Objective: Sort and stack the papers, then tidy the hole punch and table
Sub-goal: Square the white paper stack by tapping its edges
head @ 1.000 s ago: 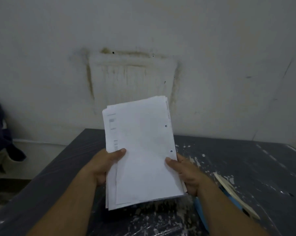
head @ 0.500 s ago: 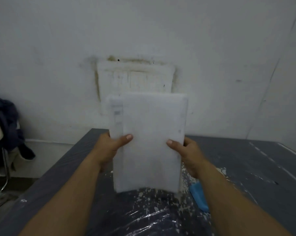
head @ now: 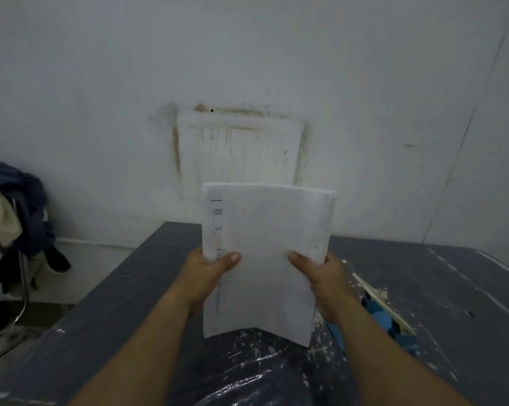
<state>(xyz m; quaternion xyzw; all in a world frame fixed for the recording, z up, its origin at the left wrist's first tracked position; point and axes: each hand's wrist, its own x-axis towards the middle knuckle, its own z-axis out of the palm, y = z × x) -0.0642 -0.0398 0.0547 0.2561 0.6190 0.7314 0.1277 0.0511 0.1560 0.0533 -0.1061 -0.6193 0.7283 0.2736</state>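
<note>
A stack of white papers (head: 265,253) stands upright over the dark table (head: 440,288), its bottom edge close to the surface. My left hand (head: 209,273) grips the stack's left edge, thumb on the front sheet. My right hand (head: 320,276) grips the right edge the same way. The sheets look nearly squared, with a printed sheet showing along the left side. A blue hole punch (head: 385,317) lies on the table to the right of my right forearm, partly hidden by it.
White paper bits speckle the table near the stack. A pale flat strip (head: 379,300) lies across the blue hole punch. At the left, a chair (head: 22,288) draped with dark clothes stands beside the table. A stained white wall rises behind.
The loose, fanned stack has been turned upright and its sheets drawn together into a squarer pile. Both hands kept their hold on its side edges.
</note>
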